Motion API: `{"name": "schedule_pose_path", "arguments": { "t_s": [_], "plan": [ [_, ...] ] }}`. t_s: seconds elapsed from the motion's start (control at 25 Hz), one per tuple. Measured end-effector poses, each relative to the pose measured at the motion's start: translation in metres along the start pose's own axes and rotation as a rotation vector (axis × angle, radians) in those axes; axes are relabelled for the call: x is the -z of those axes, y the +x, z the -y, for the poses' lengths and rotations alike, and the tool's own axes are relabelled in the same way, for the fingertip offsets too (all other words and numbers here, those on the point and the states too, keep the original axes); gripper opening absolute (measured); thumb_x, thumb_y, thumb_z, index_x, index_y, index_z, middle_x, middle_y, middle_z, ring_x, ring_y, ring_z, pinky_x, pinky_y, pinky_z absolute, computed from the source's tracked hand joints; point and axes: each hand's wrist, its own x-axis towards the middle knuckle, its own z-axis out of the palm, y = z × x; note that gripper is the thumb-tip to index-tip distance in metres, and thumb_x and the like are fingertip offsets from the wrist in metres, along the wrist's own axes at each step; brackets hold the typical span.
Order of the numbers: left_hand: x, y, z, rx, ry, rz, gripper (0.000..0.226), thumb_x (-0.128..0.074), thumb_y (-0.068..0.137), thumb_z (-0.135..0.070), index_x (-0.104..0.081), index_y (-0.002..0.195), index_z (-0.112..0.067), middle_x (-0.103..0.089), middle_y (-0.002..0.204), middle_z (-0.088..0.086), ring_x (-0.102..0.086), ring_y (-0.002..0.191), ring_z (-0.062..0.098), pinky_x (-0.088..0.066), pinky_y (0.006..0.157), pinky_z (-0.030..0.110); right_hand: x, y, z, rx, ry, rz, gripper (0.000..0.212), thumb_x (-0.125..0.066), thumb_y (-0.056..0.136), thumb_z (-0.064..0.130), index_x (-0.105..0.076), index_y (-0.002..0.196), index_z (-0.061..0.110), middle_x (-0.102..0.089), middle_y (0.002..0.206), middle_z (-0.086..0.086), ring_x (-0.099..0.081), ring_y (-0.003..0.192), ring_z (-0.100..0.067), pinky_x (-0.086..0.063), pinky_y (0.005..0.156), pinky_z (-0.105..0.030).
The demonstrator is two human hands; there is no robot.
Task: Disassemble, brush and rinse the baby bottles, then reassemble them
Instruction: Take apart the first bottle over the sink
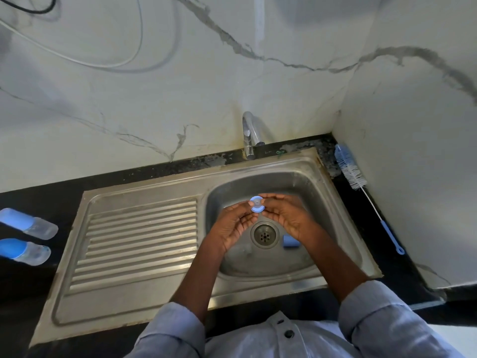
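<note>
Two baby bottles point(28, 223) at the far left on the dark counter point(374, 228), lying on their sides; upper one with its blue cap end cut off by the frame edge, lower bottle point(24, 251) likewise clipped at its blue end. Clear bodies hard to read against the black stone. Inside the sink bowl point(317, 187), a small blue piece point(290, 241) just right of the drain point(265, 234), partly hidden under the right wrist; what kind of part it is, impossible to tell. Something pale and transparent left of the drain, too faint to identify. Tap point(249, 135) at the back rim, no visible water stream.

Over the bowl, above the drain: left hand point(232, 227) palm up, fingers loosely curved, fingertips pinching the lower edge of a blue collar ring with a clear teat point(256, 204). Right hand point(286, 215) meeting it from the other side, fingers bent, tips touching the ring's right rim and the teat; exact grip of the thumb hidden behind the fingers. Ring held flat toward the camera, teat nub at its centre, blurred by reflection.

Bottle brush point(353, 174) on the counter right of the sink, bristle head toward the wall corner, blue handle end toward the near edge, apart from both hands. Ribbed drainboard point(139, 241) left of the bowl. Grey sleeves rolled at the forearms at the bottom of view.
</note>
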Motion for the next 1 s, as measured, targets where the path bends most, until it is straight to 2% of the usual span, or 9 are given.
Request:
{"name": "schedule_pose_path", "arguments": {
  "t_s": [0.28,0.4,0.48,0.56,0.64,0.8,1.0],
  "plan": [
    [-0.006,-0.002,-0.009,-0.031,0.067,-0.018,0.014,-0.078,0.088,-0.009,-0.082,0.1,-0.004,-0.077,0.104,0.019,-0.075,0.089,0.019,-0.061,0.082,0.028,-0.012,-0.001,0.012,0.114,-0.194,-0.064,0.03,-0.084,0.08,0.004,-0.075,0.109,0.0,-0.078,0.1,-0.016,-0.074,0.087,-0.018,-0.062,0.082,-0.032],
    [-0.007,-0.001,-0.009,-0.018,0.08,-0.064,0.009,-0.078,0.086,-0.007,-0.083,0.093,-0.007,-0.078,0.1,0.018,-0.074,0.088,0.02,-0.062,0.083,0.029,-0.016,0.001,0.013,0.169,-0.297,-0.086,0.029,-0.083,0.081,0.001,-0.075,0.108,-0.001,-0.077,0.095,-0.014,-0.071,0.082,-0.016,-0.06,0.073,-0.025],
    [-0.008,0.001,-0.009,-0.027,0.097,-0.112,0.008,-0.078,0.085,-0.005,-0.083,0.091,-0.007,-0.077,0.098,0.018,-0.072,0.09,0.021,-0.062,0.082,0.029,-0.015,0.002,0.013,0.177,-0.311,-0.042,0.027,-0.079,0.085,-0.002,-0.074,0.112,-0.002,-0.077,0.1,-0.016,-0.071,0.088,-0.019,-0.061,0.08,-0.028],
    [-0.008,0.005,-0.01,-0.051,0.124,-0.188,0.006,-0.078,0.085,-0.004,-0.08,0.091,-0.004,-0.077,0.094,0.018,-0.071,0.087,0.022,-0.062,0.076,0.027,-0.013,0.002,0.012,0.143,-0.262,0.026,0.028,-0.074,0.09,-0.002,-0.072,0.118,-0.001,-0.076,0.11,-0.018,-0.073,0.099,-0.023,-0.061,0.09,-0.033],
    [-0.007,0.007,-0.011,-0.065,0.145,-0.238,0.012,-0.077,0.086,-0.003,-0.077,0.097,0.0,-0.076,0.094,0.02,-0.07,0.085,0.024,-0.062,0.072,0.026,-0.015,0.003,0.011,0.135,-0.263,0.051,0.029,-0.073,0.091,-0.001,-0.072,0.12,0.001,-0.075,0.113,-0.018,-0.073,0.101,-0.022,-0.061,0.091,-0.032],
    [-0.009,0.004,-0.018,-0.13,0.219,-0.233,0.022,-0.081,0.083,-0.003,-0.074,0.104,-0.004,-0.077,0.094,0.017,-0.073,0.085,0.025,-0.062,0.073,0.028,-0.023,0.006,0.013,0.188,-0.327,0.001,0.032,-0.085,0.08,0.003,-0.076,0.111,0.003,-0.077,0.103,-0.018,-0.073,0.089,-0.017,-0.061,0.08,-0.025],
    [-0.015,-0.004,-0.031,-0.268,0.349,-0.107,0.031,-0.078,0.087,-0.001,-0.071,0.116,-0.003,-0.078,0.105,0.016,-0.076,0.098,0.027,-0.062,0.087,0.039,-0.022,0.007,0.014,0.144,-0.145,0.036,0.029,-0.085,0.079,0.004,-0.077,0.107,0.003,-0.078,0.103,-0.018,-0.075,0.1,-0.031,-0.062,0.091,-0.042]
  ]
}}
